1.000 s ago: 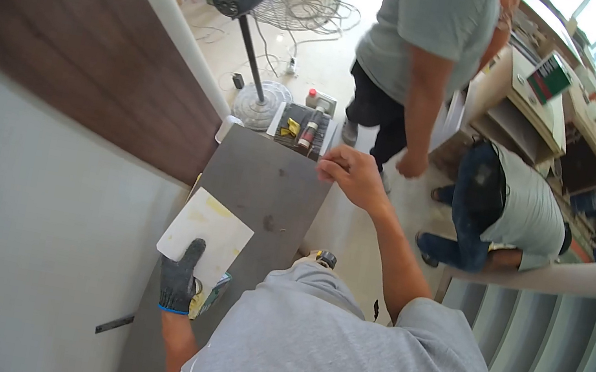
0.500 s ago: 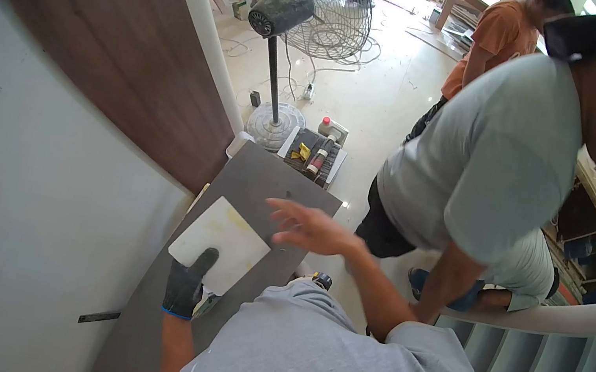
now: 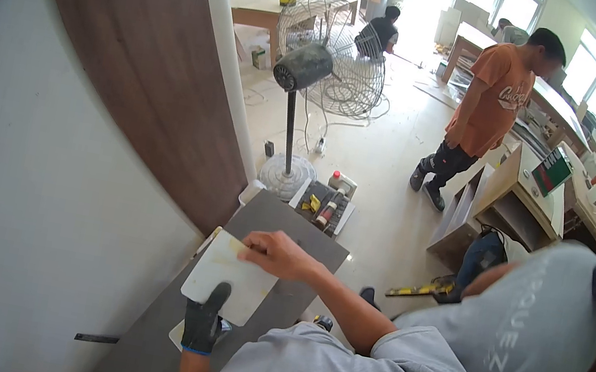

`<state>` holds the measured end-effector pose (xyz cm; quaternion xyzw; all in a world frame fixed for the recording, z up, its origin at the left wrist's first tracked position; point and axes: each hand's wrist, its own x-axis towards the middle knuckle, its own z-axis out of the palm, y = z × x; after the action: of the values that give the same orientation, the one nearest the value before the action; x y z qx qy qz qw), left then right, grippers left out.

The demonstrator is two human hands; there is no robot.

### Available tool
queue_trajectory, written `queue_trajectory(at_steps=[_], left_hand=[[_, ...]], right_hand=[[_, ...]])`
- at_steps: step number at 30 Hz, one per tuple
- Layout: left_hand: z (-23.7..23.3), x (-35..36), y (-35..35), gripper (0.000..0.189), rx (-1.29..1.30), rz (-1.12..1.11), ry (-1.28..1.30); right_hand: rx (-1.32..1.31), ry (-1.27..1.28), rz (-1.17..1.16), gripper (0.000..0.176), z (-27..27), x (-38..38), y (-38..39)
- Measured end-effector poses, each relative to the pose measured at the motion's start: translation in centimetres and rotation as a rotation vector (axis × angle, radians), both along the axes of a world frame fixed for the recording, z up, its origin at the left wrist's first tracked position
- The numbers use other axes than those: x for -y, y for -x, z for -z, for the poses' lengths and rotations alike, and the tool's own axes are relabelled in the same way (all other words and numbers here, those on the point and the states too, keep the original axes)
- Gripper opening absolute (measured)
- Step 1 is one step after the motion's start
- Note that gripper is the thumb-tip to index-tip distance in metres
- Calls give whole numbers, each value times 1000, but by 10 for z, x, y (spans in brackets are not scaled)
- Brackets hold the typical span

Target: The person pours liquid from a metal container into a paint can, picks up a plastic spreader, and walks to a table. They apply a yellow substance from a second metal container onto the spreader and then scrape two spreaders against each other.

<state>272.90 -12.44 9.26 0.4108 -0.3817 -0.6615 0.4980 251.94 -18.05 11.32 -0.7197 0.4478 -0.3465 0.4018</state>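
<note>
A pale rectangular plate with rounded corners and yellowish stains is tilted above a grey board. My left hand, in a dark glove with a blue cuff, grips its lower edge, thumb on top. My right hand is bare and touches the plate's upper right corner with bent fingers; whether it pinches something small there is hidden. Below the gloved hand, part of another white item shows on the board.
A standing fan is beyond the board, beside a dark tray with tools and a bottle. A co-worker in grey bends at the right. Someone in orange stands farther off, near wooden cabinets.
My right hand has moved left onto the plate's corner; before, it was spread beside it. The co-worker in grey has moved down and right. The view has tilted up.
</note>
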Motion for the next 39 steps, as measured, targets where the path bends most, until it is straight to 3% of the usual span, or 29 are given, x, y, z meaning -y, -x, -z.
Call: queue_trajectory(at_steps=[2,6,15,21,24,30,33,36,39], left_hand=[[-8,-4,1,48,-67,-30,-17],[-2,1,-4,52,47,28,14],[-4,7,16,47,104,112,62],[-6,14,15,45,91,112,35],[-10,15,16,48,162,202,75],[3,7,22,50,81,146,32],[1,10,20,50,124,167,72],[1,12,13,51,201,199,53],[-2,11,17,51,142,189,68]], right_hand=[[85,65,-68,30,0,-9,-1],[162,-74,-69,32,14,-14,2],[-38,-164,181,28,26,-18,18],[285,-144,7,31,34,-45,34],[389,-316,63,30,29,-52,35],[228,-333,193,32,27,-46,35],[-10,-218,162,29,47,-34,36],[271,-18,101,27,42,-44,27],[232,-37,94,27,44,-44,27]])
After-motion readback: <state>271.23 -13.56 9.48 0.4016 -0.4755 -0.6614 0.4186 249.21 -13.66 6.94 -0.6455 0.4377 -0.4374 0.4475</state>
